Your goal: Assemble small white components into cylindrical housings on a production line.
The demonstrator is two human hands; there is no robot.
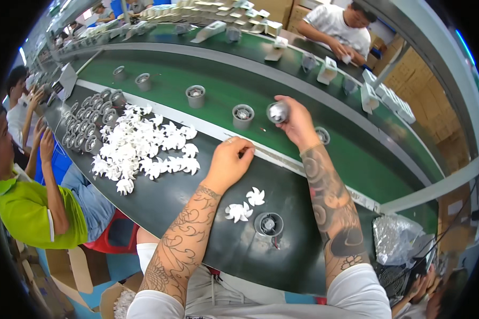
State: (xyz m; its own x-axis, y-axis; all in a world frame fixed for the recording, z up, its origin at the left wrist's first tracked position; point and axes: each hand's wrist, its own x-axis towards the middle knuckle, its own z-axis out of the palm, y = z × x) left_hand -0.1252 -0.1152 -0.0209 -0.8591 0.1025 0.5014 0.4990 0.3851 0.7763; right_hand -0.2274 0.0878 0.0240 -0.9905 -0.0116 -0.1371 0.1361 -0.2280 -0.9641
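Note:
My right hand (295,119) is closed around a grey motor housing (278,112), a short round cup, above the green conveyor belt. My left hand (231,159) rests at the table's far edge beside the belt's pale rail, its fingers curled inward; their tips are hidden, so I cannot see whether they hold anything. Between my forearms, two loose white fan impellers (239,212) lie on the dark table. Near them stands an upright grey cup with a motor inside (269,224). A big heap of white fan impellers (138,141) spreads to the left of my left hand.
Several grey housings (242,116) stand spaced along the belt (165,90). More grey housings (85,125) are packed at the table's left end. A seated person in a green shirt (34,212) is close on my left; another person (340,32) works across the belt. A plastic bag (396,239) lies at right.

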